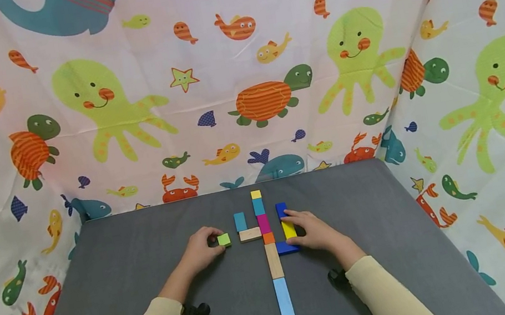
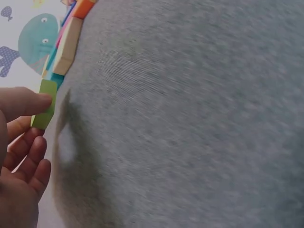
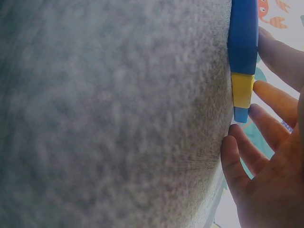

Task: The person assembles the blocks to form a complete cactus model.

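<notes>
In the head view my left hand [image 1: 200, 252] pinches a small lime-green block [image 1: 224, 240] between thumb and fingertips, left of the laid-out blocks. The left wrist view shows the thumb on the face of that green block [image 2: 45, 105]. My right hand [image 1: 316, 229] rests against the right side, its fairly straight fingers touching a yellow block [image 1: 288, 230] and a dark blue block [image 1: 281, 207]. Below these lies another blue block [image 1: 287, 247], joining the middle column at an orange block [image 1: 268, 238]. A wooden block [image 1: 250, 234] and a teal block [image 1: 240, 221] form the left branch.
The column also holds a yellow block [image 1: 256, 194], a teal block [image 1: 258, 206], a magenta block [image 1: 263, 223], a wooden block [image 1: 274, 260] and a light blue block [image 1: 284, 299]. Under everything is a grey tabletop [image 1: 117, 282]; a sea-animal curtain [image 1: 184, 113] hangs behind.
</notes>
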A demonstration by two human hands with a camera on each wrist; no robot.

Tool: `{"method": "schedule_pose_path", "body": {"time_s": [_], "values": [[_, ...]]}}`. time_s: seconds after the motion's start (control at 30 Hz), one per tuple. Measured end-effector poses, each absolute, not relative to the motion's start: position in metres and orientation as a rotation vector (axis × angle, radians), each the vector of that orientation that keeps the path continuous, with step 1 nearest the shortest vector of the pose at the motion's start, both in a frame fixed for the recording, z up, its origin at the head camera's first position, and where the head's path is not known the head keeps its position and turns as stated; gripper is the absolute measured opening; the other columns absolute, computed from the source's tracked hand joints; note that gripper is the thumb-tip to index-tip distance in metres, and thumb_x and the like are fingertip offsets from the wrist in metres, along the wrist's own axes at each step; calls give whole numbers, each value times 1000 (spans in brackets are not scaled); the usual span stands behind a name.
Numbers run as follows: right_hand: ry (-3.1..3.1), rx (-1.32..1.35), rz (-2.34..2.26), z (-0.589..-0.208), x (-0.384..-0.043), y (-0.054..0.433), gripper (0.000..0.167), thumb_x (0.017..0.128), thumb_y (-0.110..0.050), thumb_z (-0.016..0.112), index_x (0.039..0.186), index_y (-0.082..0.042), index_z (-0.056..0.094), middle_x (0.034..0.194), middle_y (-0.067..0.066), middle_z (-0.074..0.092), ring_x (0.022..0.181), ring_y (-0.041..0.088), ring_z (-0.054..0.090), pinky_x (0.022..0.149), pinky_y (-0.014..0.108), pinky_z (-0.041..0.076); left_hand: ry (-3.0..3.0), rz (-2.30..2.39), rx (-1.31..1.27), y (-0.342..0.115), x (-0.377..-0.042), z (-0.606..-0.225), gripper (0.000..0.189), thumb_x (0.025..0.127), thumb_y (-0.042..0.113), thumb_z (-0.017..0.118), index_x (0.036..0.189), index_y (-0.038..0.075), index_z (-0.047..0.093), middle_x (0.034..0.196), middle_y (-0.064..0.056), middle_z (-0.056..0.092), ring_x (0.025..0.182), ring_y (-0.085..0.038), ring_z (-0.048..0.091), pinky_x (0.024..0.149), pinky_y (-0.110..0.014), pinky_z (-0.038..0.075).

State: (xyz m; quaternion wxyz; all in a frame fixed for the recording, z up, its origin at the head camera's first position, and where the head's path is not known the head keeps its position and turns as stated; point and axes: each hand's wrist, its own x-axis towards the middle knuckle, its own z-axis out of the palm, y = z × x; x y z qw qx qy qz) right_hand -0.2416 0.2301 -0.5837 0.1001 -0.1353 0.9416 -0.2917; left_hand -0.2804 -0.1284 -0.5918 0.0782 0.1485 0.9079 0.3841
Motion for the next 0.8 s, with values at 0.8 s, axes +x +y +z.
{"method": "schedule_pose_path", "body": {"time_s": [0.8], "values": [[2787, -406, -858, -583, -241, 230, 68, 98, -38, 77, 158, -18, 52, 172, 4, 35, 156, 38, 33, 121, 62, 34, 2741, 1219, 383, -101, -310, -559, 33, 94, 13, 79, 126, 5, 73, 121, -13, 66, 111, -29, 62, 98, -48, 55]]}}
